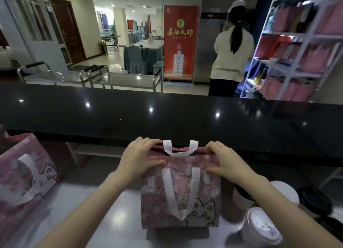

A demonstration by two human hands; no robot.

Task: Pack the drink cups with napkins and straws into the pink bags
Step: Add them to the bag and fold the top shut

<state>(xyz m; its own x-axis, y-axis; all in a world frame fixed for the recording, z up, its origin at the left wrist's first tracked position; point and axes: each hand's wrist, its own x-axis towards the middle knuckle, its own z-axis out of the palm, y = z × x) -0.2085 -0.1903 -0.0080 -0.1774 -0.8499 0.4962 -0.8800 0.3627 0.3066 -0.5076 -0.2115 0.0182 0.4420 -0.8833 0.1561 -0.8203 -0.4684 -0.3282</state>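
A pink bag (181,192) with a white cat print and white handles stands upright on the grey work surface, in the middle. My left hand (141,157) grips the left side of its top rim. My right hand (223,159) grips the right side of the rim. The bag's mouth is held slightly apart; what is inside is hidden. To the right of the bag stand drink cups: one with a white lid (262,226) nearest me, one with a black lid (315,199) further right, others partly hidden behind my right forearm.
A second pink cat bag (24,175) stands at the left edge. A black counter (167,114) runs across just behind the bag. Beyond it are metal trolleys, a red banner, a person facing away, and a white shelf (297,49) of pink bags.
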